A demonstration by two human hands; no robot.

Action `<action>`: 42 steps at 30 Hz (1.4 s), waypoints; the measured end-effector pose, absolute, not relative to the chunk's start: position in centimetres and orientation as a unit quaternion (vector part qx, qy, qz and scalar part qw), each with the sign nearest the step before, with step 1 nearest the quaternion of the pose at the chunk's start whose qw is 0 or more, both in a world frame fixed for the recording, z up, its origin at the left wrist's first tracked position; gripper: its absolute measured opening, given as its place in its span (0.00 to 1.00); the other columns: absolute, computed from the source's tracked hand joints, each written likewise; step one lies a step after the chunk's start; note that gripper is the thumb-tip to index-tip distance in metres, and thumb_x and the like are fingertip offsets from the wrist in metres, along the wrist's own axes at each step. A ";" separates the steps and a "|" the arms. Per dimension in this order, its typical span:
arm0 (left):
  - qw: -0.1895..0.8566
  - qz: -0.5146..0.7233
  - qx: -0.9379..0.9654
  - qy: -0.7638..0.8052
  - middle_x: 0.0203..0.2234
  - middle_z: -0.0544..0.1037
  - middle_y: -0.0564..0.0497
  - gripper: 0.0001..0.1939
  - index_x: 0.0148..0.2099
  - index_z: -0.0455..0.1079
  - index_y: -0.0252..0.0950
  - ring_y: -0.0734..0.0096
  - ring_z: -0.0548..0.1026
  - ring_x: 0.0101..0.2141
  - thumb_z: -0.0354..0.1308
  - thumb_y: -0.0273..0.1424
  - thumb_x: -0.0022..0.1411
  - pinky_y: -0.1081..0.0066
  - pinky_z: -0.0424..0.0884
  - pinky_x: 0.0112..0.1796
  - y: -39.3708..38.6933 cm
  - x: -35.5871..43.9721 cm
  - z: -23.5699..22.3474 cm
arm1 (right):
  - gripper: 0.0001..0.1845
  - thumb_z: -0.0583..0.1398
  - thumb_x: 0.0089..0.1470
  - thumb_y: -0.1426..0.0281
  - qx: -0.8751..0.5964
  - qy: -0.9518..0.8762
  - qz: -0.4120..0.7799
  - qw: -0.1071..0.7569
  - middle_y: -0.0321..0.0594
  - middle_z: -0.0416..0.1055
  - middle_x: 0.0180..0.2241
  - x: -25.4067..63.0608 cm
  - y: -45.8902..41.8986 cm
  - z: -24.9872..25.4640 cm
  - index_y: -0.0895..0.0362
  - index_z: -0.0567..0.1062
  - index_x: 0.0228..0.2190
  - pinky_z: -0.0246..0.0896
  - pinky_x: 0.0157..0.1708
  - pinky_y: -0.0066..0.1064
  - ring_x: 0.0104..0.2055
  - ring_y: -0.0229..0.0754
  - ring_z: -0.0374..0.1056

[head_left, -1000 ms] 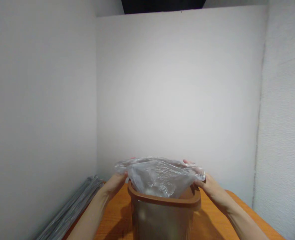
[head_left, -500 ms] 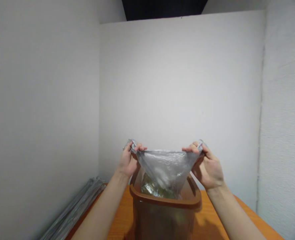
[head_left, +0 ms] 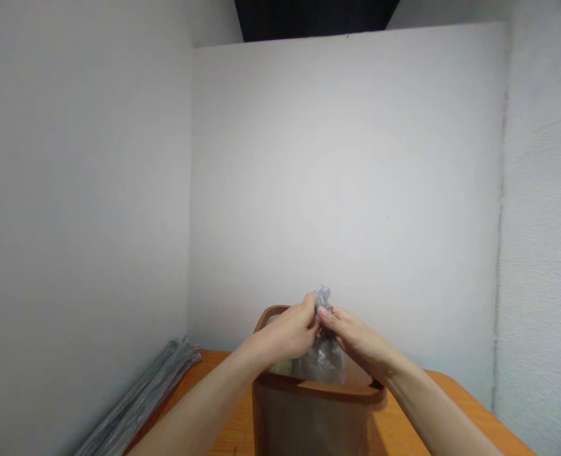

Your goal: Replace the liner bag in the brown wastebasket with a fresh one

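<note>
And here's the plastic bag (head_left: 323, 364), its gathered neck up above the rim of the brown bin (head_left: 313, 418) and its loose body hanging inside, near the bin's right half! Both hands are on it: the left hand (head_left: 298, 328) has its grip clamped on the neck, and the right hand (head_left: 344, 328) pinches the same bunch from the other side, a tuft poking up between them. The forearms come in over the bin's left and right edges. A greenish patch shows inside the bin, left of the bag, too small to make out. Outward now: orange table (head_left: 404, 424) on both sides of the bin, a rounded corner off to its right, and a bundle of grey strips (head_left: 142, 399) well to its left, along the left wall (head_left: 85, 190). Behind the bin rises the back wall (head_left: 347, 164); the right wall (head_left: 546, 221) stands well apart from it.
</note>
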State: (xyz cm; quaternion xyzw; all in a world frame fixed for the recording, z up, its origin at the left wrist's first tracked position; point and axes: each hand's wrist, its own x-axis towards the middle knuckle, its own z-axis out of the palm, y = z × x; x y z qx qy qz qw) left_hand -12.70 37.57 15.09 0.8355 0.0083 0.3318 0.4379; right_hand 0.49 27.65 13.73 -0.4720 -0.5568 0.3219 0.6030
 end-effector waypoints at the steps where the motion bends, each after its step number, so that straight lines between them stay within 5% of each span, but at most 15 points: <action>1: 0.429 0.322 0.844 0.010 0.28 0.73 0.52 0.04 0.34 0.66 0.38 0.66 0.71 0.32 0.59 0.27 0.55 0.68 0.67 0.36 37.2 -12.5 15.1 | 0.26 0.63 0.51 0.45 -0.486 -0.559 0.301 0.600 0.38 0.74 0.29 0.3 27.7 13.6 0.57 0.78 0.33 0.63 0.40 0.34 0.35 0.43 0.67; 8: 0.520 0.205 0.829 0.015 0.30 0.76 0.52 0.19 0.41 0.60 0.38 0.66 0.76 0.33 0.65 0.30 0.50 0.66 0.71 0.37 37.4 -11.8 13.4 | 0.25 0.65 0.49 0.48 -0.463 -0.447 0.314 0.698 0.38 0.73 0.20 0.7 28.1 13.1 0.59 0.78 0.27 0.59 0.21 0.31 0.20 0.38 0.63; 15: 0.564 0.156 0.811 0.013 0.22 0.76 0.52 0.16 0.33 0.67 0.34 0.70 0.73 0.28 0.66 0.40 0.52 0.69 0.67 0.36 39.8 -12.3 13.4 | 0.16 0.71 0.45 0.58 -0.351 -0.392 0.339 0.780 0.38 0.75 0.26 1.0 27.3 13.7 0.58 0.77 0.24 0.65 0.36 0.29 0.30 0.38 0.68; 19: 0.563 0.193 0.803 0.031 0.20 0.72 0.55 0.12 0.28 0.70 0.34 0.74 0.68 0.26 0.60 0.38 0.56 0.71 0.63 0.35 39.6 -12.8 14.9 | 0.17 0.58 0.60 0.58 -0.394 -0.581 0.246 0.668 0.39 0.71 0.28 1.0 25.8 14.5 0.56 0.75 0.26 0.64 0.37 0.36 0.32 0.42 0.67; 22: 0.565 0.227 0.792 0.045 0.19 0.70 0.56 0.11 0.25 0.69 0.34 0.75 0.66 0.26 0.56 0.34 0.56 0.73 0.60 0.33 38.9 -13.3 15.8 | 0.13 0.54 0.61 0.70 -0.479 -0.729 -0.025 0.488 0.43 0.68 0.38 0.8 24.9 15.3 0.54 0.76 0.28 0.61 0.46 0.42 0.43 0.47 0.64; 26: 0.589 0.221 0.776 0.042 0.20 0.72 0.54 0.13 0.24 0.69 0.34 0.74 0.67 0.27 0.56 0.36 0.57 0.73 0.61 0.35 37.8 -13.5 16.3 | 0.12 0.53 0.58 0.80 -0.578 -0.700 -0.296 0.297 0.51 0.63 0.49 0.3 25.0 15.4 0.58 0.76 0.32 0.63 0.48 0.46 0.47 0.50 0.61; 30: 0.629 0.203 0.747 0.066 0.22 0.74 0.51 0.23 0.32 0.70 0.34 0.71 0.69 0.26 0.50 0.50 0.62 0.71 0.62 0.30 37.7 -13.2 16.6 | 0.09 0.54 0.60 0.80 -0.584 -0.659 -0.403 0.251 0.57 0.60 0.54 -0.2 25.3 14.7 0.62 0.74 0.34 0.68 0.46 0.42 0.47 0.50 0.62; 33: 0.635 0.214 0.738 0.080 0.20 0.67 0.57 0.25 0.32 0.69 0.34 0.77 0.62 0.21 0.56 0.54 0.58 0.73 0.58 0.27 38.0 -12.9 17.0 | 0.08 0.55 0.60 0.80 -0.568 -0.652 -0.447 0.229 0.57 0.61 0.53 -0.7 24.9 14.5 0.62 0.74 0.37 0.70 0.45 0.42 0.48 0.51 0.62; 37: 0.614 0.247 0.746 0.080 0.21 0.67 0.56 0.25 0.30 0.70 0.33 0.79 0.61 0.23 0.66 0.52 0.47 0.74 0.58 0.28 38.2 -12.8 17.5 | 0.11 0.56 0.57 0.82 -0.554 -0.648 -0.492 0.176 0.59 0.63 0.52 -1.3 24.9 14.8 0.66 0.75 0.41 0.70 0.45 0.42 0.48 0.53 0.63; 42: 0.529 0.319 0.776 0.125 0.21 0.68 0.55 0.18 0.29 0.71 0.34 0.77 0.63 0.22 0.59 0.46 0.53 0.74 0.59 0.27 38.4 -11.9 18.1 | 0.14 0.56 0.59 0.80 -0.527 -0.651 -0.537 0.096 0.60 0.68 0.50 -1.1 25.0 15.8 0.67 0.75 0.46 0.69 0.46 0.44 0.47 0.55 0.64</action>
